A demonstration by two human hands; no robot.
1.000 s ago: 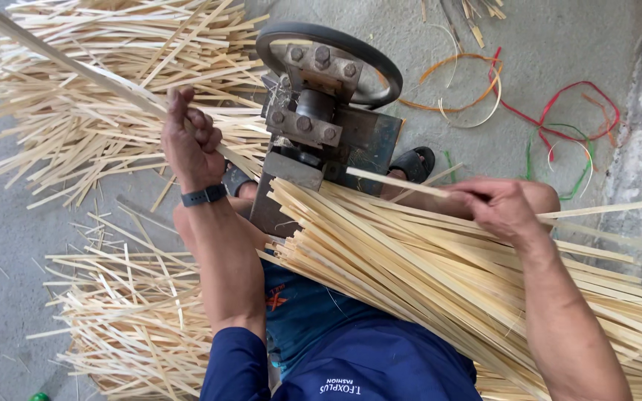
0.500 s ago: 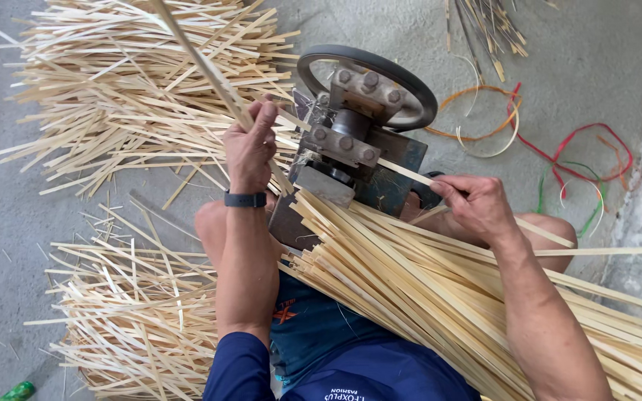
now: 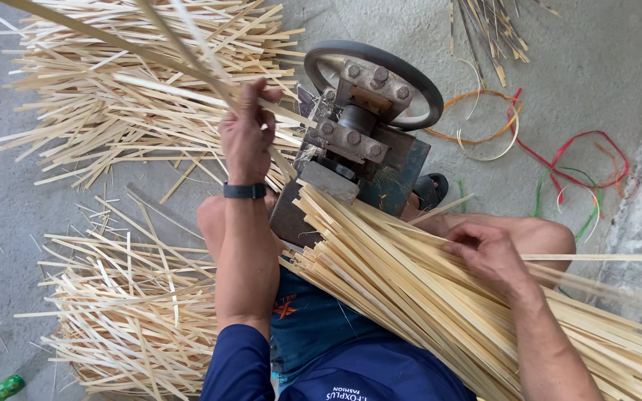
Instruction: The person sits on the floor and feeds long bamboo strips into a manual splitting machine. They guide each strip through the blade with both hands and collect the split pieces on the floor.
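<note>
In the left hand point(image 3: 247, 137), a bamboo strip point(image 3: 113, 46) slants up-left.

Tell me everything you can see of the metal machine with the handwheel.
The machine is dark, worn metal: a blocky body with bolted plates, large hex bolts and a round black handwheel at its far side. It stands on the concrete floor between the person's knees. The bundle of pale strips leans against its near edge; the left hand holds strips beside it.

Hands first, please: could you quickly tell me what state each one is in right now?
Left hand: closed, gripping thin bamboo strips beside the splitting machine.
Right hand: fingers curled, picking at the strip bundle on the lap.
</note>
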